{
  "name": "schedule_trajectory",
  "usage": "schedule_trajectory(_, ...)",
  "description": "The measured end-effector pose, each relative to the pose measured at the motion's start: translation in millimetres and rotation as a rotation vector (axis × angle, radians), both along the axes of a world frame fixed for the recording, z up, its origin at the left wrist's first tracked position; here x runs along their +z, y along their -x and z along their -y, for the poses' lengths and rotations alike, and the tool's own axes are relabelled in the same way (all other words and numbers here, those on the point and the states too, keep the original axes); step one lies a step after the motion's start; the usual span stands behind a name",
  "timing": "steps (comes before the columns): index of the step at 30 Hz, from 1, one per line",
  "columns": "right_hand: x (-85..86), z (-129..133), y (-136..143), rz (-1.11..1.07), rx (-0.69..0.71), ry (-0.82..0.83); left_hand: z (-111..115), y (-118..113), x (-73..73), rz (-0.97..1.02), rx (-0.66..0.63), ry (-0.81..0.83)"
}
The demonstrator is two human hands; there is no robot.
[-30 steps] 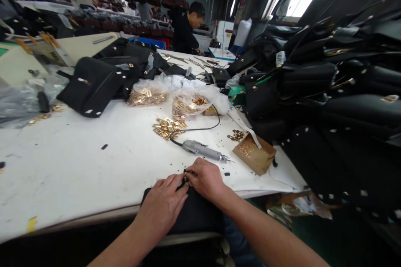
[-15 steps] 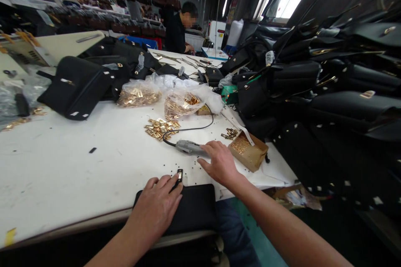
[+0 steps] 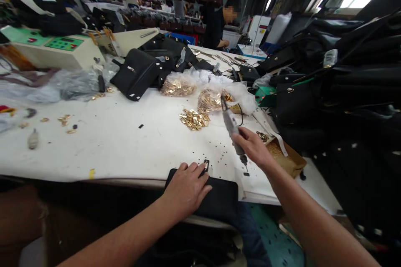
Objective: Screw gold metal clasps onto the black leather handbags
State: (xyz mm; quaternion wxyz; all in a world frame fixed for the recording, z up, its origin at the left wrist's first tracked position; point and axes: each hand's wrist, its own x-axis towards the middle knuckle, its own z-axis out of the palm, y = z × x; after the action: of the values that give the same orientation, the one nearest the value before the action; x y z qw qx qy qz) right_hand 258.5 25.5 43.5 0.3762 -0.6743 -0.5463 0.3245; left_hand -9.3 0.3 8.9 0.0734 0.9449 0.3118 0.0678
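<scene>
My right hand (image 3: 254, 147) is wrapped round a grey corded electric screwdriver (image 3: 230, 123), its bit pointing down above the table's front part. A small dark piece (image 3: 246, 174) shows right at the bit's end; whether they touch I cannot tell. At the table edge lies a black bag (image 3: 222, 196), partly over my lap. My left hand (image 3: 188, 184) presses on it, thumb and fingers closed about a narrow black tab with a small metal plate (image 3: 206, 164). The fingers hide part of that tab.
Tiny dark screws (image 3: 223, 153) are scattered past the bag. Behind them sit a heap of gold fittings (image 3: 194, 120) and clear plastic bags of fittings (image 3: 178, 85). An open cardboard box (image 3: 291, 162) stands at right, near piled black bags (image 3: 351, 112). A person (image 3: 216, 27) works at the back.
My right hand, open beside the lying screwdriver before, has taken hold of it, lifted it and turned it bit-down. The view has swung left; my left hand stays on the bag.
</scene>
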Motion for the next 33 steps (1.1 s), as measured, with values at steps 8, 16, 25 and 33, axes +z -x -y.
schedule_trajectory(8,4.7,2,61,-1.036,-0.385,-0.213,7,-2,2.9,0.032,0.046,0.037)
schedule_trajectory(16,-15.0,11,97,-1.064,-0.467,-0.231,8,-3,6.2,0.016,0.062,0.055)
schedule_trajectory(25,-11.5,15,109,-1.029,-0.48,-0.243,6,-3,4.7,0.001,0.058,0.025)
schedule_trajectory(33,-15.1,16,111,-1.019,-0.503,-0.265,6,-3,3.0,-0.01,0.057,0.018)
